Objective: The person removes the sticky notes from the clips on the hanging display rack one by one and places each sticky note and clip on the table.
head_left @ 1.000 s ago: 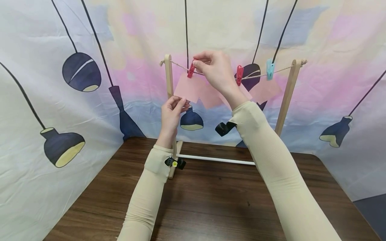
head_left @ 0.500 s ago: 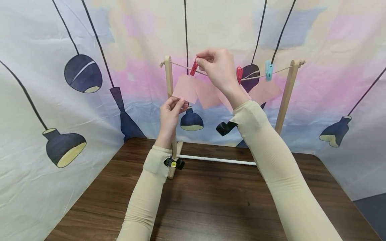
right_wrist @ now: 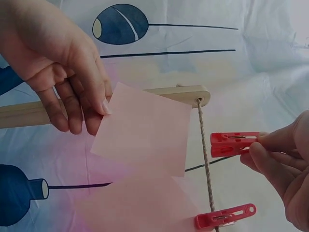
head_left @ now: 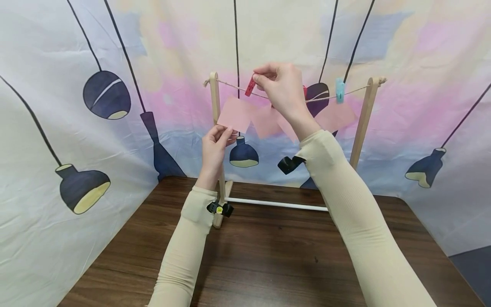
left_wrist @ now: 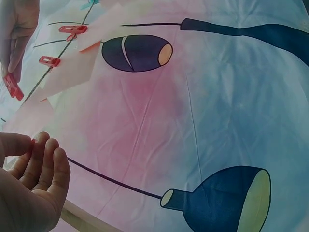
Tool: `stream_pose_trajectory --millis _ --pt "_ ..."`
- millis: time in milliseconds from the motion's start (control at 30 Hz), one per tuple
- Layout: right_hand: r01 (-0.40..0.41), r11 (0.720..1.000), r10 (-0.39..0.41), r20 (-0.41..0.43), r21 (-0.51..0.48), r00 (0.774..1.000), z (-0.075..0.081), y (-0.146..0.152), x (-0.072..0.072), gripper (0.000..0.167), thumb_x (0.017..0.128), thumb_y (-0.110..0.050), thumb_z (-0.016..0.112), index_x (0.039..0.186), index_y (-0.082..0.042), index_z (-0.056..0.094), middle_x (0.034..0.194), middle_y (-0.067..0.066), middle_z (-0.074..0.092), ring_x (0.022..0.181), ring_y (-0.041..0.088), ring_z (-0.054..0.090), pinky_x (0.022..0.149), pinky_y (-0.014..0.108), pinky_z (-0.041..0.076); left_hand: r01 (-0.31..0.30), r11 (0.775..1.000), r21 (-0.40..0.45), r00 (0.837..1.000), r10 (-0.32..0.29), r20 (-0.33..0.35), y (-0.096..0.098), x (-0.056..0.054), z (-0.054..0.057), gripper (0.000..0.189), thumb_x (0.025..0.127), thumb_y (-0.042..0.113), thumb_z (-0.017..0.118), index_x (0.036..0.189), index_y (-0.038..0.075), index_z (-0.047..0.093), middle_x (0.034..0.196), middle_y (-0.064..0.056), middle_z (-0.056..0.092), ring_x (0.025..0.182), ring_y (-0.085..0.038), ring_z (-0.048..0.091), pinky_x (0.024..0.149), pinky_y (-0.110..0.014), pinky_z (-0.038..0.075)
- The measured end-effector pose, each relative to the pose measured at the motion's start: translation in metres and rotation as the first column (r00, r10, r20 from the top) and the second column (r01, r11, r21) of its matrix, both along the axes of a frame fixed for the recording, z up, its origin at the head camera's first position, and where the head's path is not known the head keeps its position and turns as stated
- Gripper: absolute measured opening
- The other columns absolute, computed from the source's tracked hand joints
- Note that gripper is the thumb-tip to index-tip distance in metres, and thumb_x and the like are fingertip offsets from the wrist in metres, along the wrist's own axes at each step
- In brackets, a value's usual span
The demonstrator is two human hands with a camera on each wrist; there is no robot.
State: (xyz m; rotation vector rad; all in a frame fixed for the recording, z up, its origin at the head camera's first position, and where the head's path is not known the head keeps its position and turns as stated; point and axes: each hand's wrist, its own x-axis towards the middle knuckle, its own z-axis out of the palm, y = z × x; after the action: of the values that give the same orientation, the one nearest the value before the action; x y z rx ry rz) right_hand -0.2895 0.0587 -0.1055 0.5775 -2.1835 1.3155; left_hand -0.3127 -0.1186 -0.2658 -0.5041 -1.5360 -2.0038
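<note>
My left hand [head_left: 214, 147] pinches a pink square of paper [right_wrist: 145, 128] by its lower edge, thumb against fingers. The sheet's top edge lies just below the twine [right_wrist: 203, 125], apart from it in the right wrist view. Between thumb and fingers, my right hand [head_left: 281, 87] pinches a red clothespin [right_wrist: 234, 143], whose tip is close to the twine but looks off it. Another red clothespin [right_wrist: 224, 217] clips a second pink sheet [head_left: 266, 121] to the twine. Farther right, a light blue clothespin [head_left: 339, 90] holds another pink sheet [head_left: 337, 116]; my right hand partly hides the middle.
The twine runs between two wooden posts, a left post [head_left: 215, 98] and a right post [head_left: 364, 119]. A white rod [head_left: 276, 204] joins the stand low down on the dark wooden table [head_left: 268, 256]. Behind hangs a cloth backdrop [head_left: 172, 34] printed with lamps.
The red clothespin in my right hand has come off the paper and twine, moving up and right. My left hand has lowered the paper slightly, down and left.
</note>
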Motion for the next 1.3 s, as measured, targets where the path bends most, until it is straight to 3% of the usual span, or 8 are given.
stream_pose_trajectory --millis 233,367,667,800,1033,1300 --pt "0.028 0.999 -0.028 0.004 0.021 1.000 0.002 0.009 0.003 0.023 0.097 -0.019 0.069 0.119 -0.012 0.075 0.108 0.001 0.075 0.094 0.011 0.071 0.085 0.024 0.054 0.006 1.000 0.017 1.000 -0.006 -0.008 -0.005 0.002 0.002 0.010 0.100 0.003 0.061 0.091 0.000 0.064 0.083 0.000 0.071 0.077 -0.017 0.068 0.078 -0.029 0.059" --pt "0.025 0.999 -0.025 0.013 0.023 1.000 0.002 0.017 0.007 0.024 0.098 -0.020 0.068 0.120 -0.011 0.075 0.109 0.002 0.074 0.094 0.011 0.071 0.085 0.024 0.053 -0.024 1.000 -0.010 1.000 0.024 -0.013 -0.012 0.004 0.003 0.010 0.100 0.004 0.062 0.093 -0.002 0.065 0.083 0.002 0.072 0.076 -0.014 0.067 0.078 -0.028 0.058" --pt "0.049 0.996 -0.048 -0.022 0.081 0.999 -0.009 0.041 0.020 0.031 0.098 -0.026 0.067 0.125 -0.010 0.072 0.114 0.005 0.073 0.102 0.013 0.071 0.089 0.025 0.054 -0.054 0.998 -0.025 0.998 0.053 -0.024 -0.031 0.010 0.006 0.010 0.099 0.007 0.064 0.093 -0.001 0.066 0.083 0.002 0.073 0.076 -0.014 0.069 0.076 -0.027 0.058" --pt "0.056 0.992 -0.052 -0.037 0.114 0.998 -0.015 0.054 0.026 0.037 0.098 -0.032 0.067 0.127 -0.009 0.070 0.116 0.007 0.073 0.103 0.015 0.070 0.085 0.025 0.054 -0.063 0.997 -0.036 0.997 0.062 -0.042 -0.038 0.014 0.008 0.010 0.099 0.006 0.064 0.093 -0.001 0.066 0.083 0.001 0.073 0.076 -0.018 0.070 0.075 -0.029 0.058" --pt "0.109 0.990 -0.111 0.024 0.088 0.994 -0.025 0.081 0.043 0.042 0.095 -0.043 0.065 0.127 -0.016 0.070 0.117 0.004 0.071 0.104 0.013 0.068 0.084 0.026 0.048 -0.076 0.996 -0.040 0.996 0.073 -0.059 -0.056 0.024 0.008 0.013 0.097 0.006 0.068 0.096 -0.007 0.066 0.082 -0.003 0.074 0.067 -0.017 0.067 0.069 -0.028 0.056" --pt "0.173 0.984 -0.171 -0.041 0.051 0.984 -0.041 0.117 0.054 0.039 0.095 -0.032 0.064 0.125 -0.008 0.070 0.108 0.004 0.069 0.086 -0.001 0.067 0.071 0.018 0.048 -0.124 0.991 -0.060 0.991 0.120 -0.060 -0.084 0.034 0.003 0.007 0.092 0.006 0.074 0.097 0.002 0.072 0.085 -0.005 0.075 0.066 -0.014 0.064 0.067 -0.026 0.053"
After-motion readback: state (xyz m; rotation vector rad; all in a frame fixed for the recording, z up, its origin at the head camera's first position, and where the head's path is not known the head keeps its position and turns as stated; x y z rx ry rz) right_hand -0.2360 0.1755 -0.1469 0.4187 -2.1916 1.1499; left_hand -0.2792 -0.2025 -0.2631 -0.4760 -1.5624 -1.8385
